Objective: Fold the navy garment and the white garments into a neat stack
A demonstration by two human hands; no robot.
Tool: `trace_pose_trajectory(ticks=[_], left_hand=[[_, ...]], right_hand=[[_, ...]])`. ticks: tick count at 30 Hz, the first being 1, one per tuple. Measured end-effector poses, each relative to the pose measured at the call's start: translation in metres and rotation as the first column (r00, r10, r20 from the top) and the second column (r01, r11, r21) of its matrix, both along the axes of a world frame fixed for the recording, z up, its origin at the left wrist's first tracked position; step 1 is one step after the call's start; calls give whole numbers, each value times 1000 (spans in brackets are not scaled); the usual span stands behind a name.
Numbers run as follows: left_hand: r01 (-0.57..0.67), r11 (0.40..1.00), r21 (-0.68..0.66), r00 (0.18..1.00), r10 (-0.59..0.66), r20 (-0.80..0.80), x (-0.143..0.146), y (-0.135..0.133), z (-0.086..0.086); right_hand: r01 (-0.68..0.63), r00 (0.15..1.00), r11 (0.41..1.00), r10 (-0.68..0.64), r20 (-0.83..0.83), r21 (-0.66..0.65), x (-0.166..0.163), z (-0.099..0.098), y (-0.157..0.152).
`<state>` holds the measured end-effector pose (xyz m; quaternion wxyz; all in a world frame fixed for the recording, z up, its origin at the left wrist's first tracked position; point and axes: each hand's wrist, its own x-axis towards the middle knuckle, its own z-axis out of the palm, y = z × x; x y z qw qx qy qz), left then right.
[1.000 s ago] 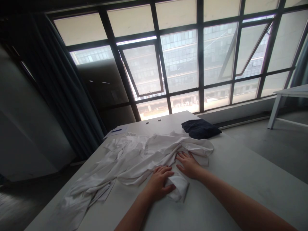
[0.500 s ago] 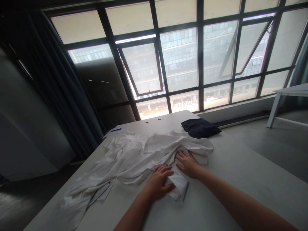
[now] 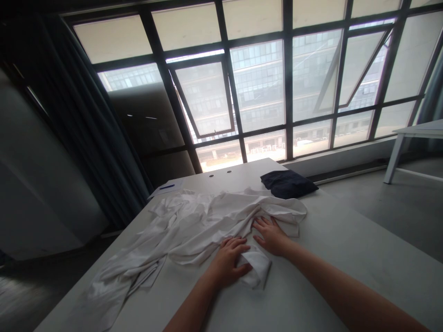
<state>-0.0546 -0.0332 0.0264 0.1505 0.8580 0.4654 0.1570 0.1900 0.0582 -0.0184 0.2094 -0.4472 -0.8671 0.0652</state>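
A crumpled white garment, which looks like a long-sleeved shirt, lies spread across the white table. My left hand rests on its near edge with the fingers spread, beside a bunched end of the cloth that shows between thumb and forefinger. Just to the right, my right hand lies flat on the fabric, fingers apart. Neither hand grips the cloth. One long part of the garment stretches to the table's near left, its folds hiding parts of its shape.
Beyond the garment sits a folded dark navy cloth near the table's right edge. At the far left corner are papers with a blue pen. Two cable holes show at the back. A second white table stands at right, below large windows.
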Motion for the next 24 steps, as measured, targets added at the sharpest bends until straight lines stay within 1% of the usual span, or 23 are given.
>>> trace_pose_trajectory(ticks=[24], left_hand=[[-3,1000,-10,1000,3,-4,0,-1,3]], right_hand=[[10,1000,1000,-10,5,-24,-1,4,-3]])
